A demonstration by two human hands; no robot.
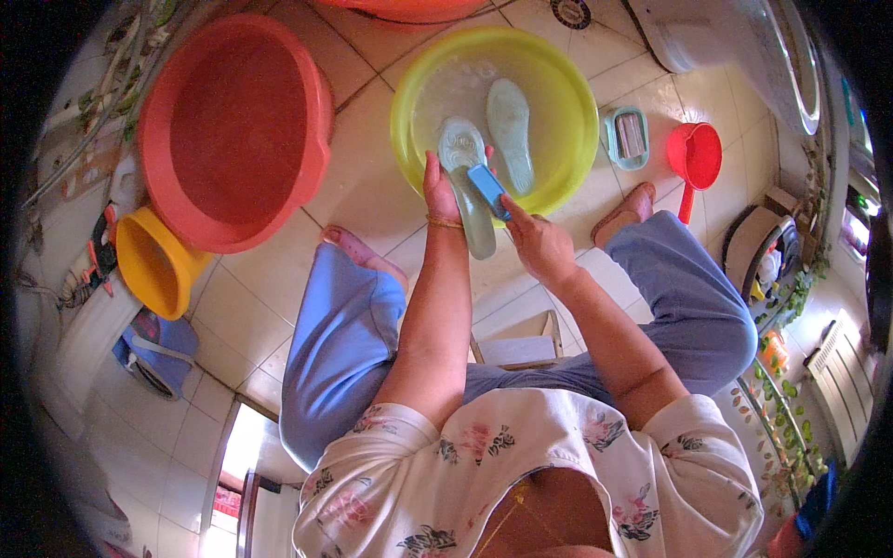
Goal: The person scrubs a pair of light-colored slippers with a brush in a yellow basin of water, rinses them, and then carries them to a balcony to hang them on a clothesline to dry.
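My left hand point(442, 192) is closed around the side of a pale green slipper point(479, 232), which is held over the near rim of a yellow-green basin point(402, 139). A raised pattern shows on the slipper's far end. In my right hand point(541, 244) is a blue scrubbing brush point(487, 190), gripped by its near end and lying against or just over the slipper's side. The brush's bristles are hidden. A second pale green slipper point(509, 130) lies in the basin, in cloudy water with some suds.
To the left stand a large red basin point(316, 149) and a yellow bucket point(153, 265). Right of the yellow-green basin are a teal dish point(614, 139) with a pale block in it and a red dipper point(693, 153). A floor drain point(570, 12) lies at the far side.
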